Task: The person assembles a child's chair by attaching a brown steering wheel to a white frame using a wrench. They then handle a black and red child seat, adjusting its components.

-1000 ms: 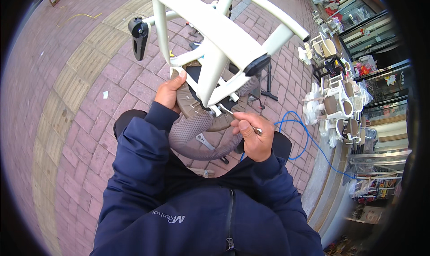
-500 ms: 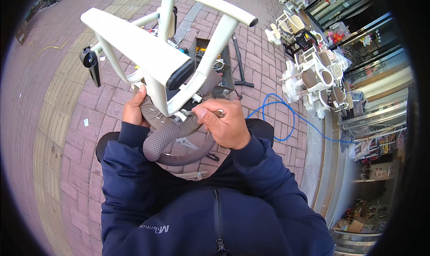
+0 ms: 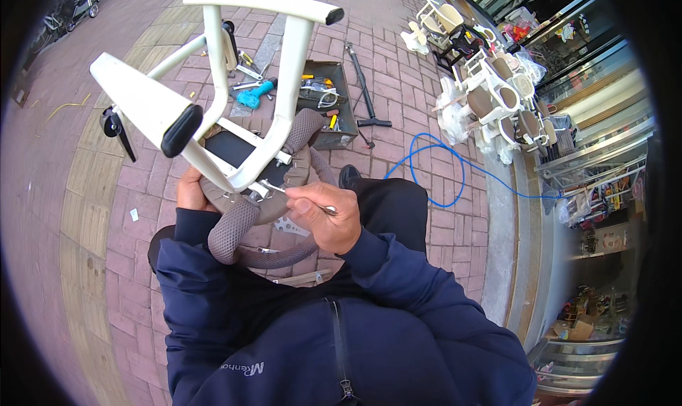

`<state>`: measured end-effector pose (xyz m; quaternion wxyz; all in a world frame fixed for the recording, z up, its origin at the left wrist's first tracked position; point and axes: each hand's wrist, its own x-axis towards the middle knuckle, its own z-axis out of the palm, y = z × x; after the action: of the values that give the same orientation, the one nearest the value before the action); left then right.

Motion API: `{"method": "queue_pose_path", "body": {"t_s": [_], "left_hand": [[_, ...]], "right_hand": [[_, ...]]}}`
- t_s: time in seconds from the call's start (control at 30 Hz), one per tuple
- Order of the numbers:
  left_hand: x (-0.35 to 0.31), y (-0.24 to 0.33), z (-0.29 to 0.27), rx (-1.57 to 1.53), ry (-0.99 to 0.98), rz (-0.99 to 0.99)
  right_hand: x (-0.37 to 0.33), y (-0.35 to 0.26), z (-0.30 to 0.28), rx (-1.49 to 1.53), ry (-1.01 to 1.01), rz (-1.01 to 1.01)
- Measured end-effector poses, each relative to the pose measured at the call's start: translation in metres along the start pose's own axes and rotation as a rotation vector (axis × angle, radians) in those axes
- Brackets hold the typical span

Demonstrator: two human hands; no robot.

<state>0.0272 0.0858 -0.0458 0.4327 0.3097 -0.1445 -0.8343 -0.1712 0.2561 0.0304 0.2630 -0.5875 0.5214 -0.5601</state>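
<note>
Upturned chair (image 3: pixel 231 149) sits in front of us, about 11 o'clock from the middle of our view, white legs poking up and the taupe seat (image 3: pixel 273 207) down by our knees. Taking that seat as the clock centre: our left hand (image 3: pixel 193 193) is against its rim at 8 o'clock, but the fingers go out of sight behind it, so we can't tell how firmly they're clamped. Our right hand (image 3: pixel 328 215) is at 4, curled tight around a slim metal wrench (image 3: pixel 275 188). Its tip is right at a white bracket (image 3: pixel 257 189) around 5 o'clock; too small to tell if it's actually seated on anything. So the hands are apart, one each side. Padded mesh tube (image 3: pixel 284 257) loops round from 1 to 6. Further out on the pink brick paving (image 3: pixel 405 107) we've got a teal power tool (image 3: pixel 256 93) at 12, an open toolbox (image 3: pixel 347 118) full of bits at 2, and a loose blue hose (image 3: pixel 462 182) around 3. Stacked chairs (image 3: pixel 482 102) are well apart from us, between 2 and 3.
</note>
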Motion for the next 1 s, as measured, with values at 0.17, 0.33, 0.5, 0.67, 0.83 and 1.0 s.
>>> {"method": "queue_pose_path", "body": {"t_s": [0.17, 0.33, 0.5, 0.67, 0.83, 1.0], "left_hand": [[-0.003, -0.008, 0.005, 0.12, -0.057, 0.146], [-0.004, -0.012, 0.011, 0.192, -0.116, 0.208], [-0.003, -0.011, 0.014, 0.102, -0.076, 0.209], [-0.003, -0.01, 0.015, 0.021, 0.021, 0.101], [-0.013, -0.009, 0.018, -0.019, -0.022, 0.041], [-0.016, -0.01, 0.021, -0.062, 0.006, 0.005]], "right_hand": [[0.014, -0.014, -0.01, -0.054, -0.051, 0.144], [0.044, -0.036, -0.022, -0.165, -0.194, 0.384], [0.044, -0.037, -0.026, -0.074, -0.029, 0.319], [0.021, -0.014, -0.02, -0.028, -0.075, 0.184], [0.0, 0.007, -0.006, 0.102, -0.018, 0.063], [-0.001, 0.007, -0.003, 0.121, 0.032, 0.134]]}}
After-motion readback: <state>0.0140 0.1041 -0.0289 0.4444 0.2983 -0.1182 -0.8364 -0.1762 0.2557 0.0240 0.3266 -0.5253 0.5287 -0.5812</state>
